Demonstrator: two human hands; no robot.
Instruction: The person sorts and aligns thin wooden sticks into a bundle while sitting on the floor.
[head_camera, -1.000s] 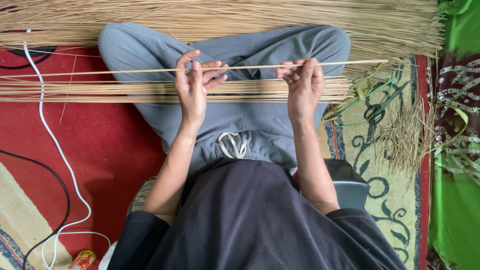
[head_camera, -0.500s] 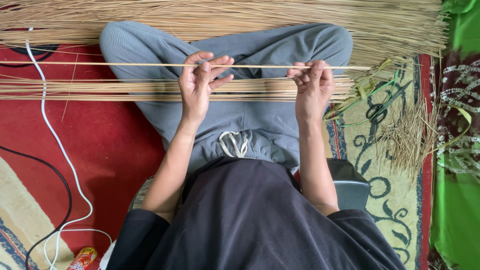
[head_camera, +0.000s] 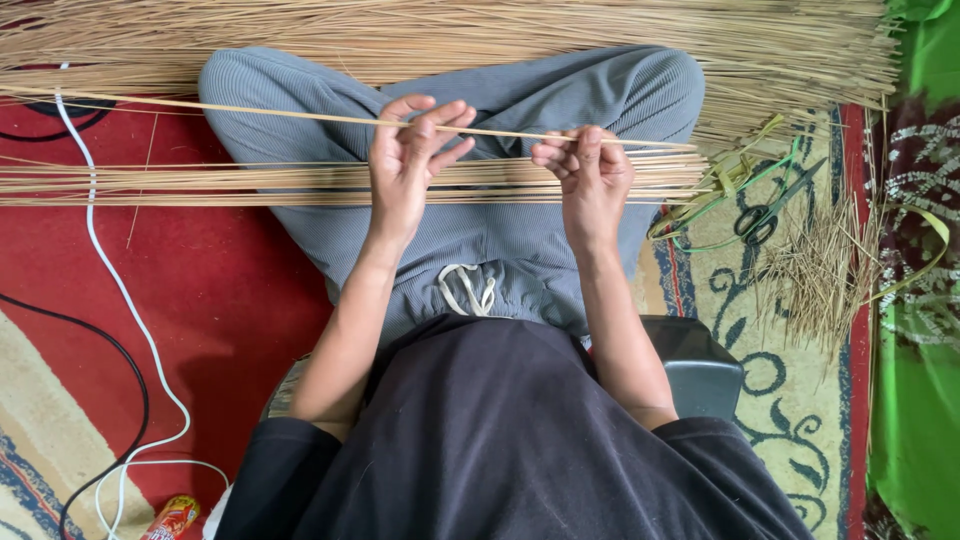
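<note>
Two bare hands hold one long thin pale straw stick (head_camera: 300, 113) above the lap. The left hand (head_camera: 408, 160) pinches it with loosely spread fingers; the right hand (head_camera: 590, 175) grips it with fingers curled close. Just below, a flat bundle of similar dry sticks (head_camera: 200, 184) lies across the grey trousers (head_camera: 480, 230). Black-handled scissors (head_camera: 765, 215) lie on the patterned carpet (head_camera: 800, 400), well apart on the right.

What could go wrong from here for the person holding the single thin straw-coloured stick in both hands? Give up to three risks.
1. The single thin straw-coloured stick is held by the left hand and right hand near one end only; its long free length might sag or snap.
2. The loose bundle of thin sticks across the lap could scatter.
3. The white cable on the red carpet could snag.
</note>
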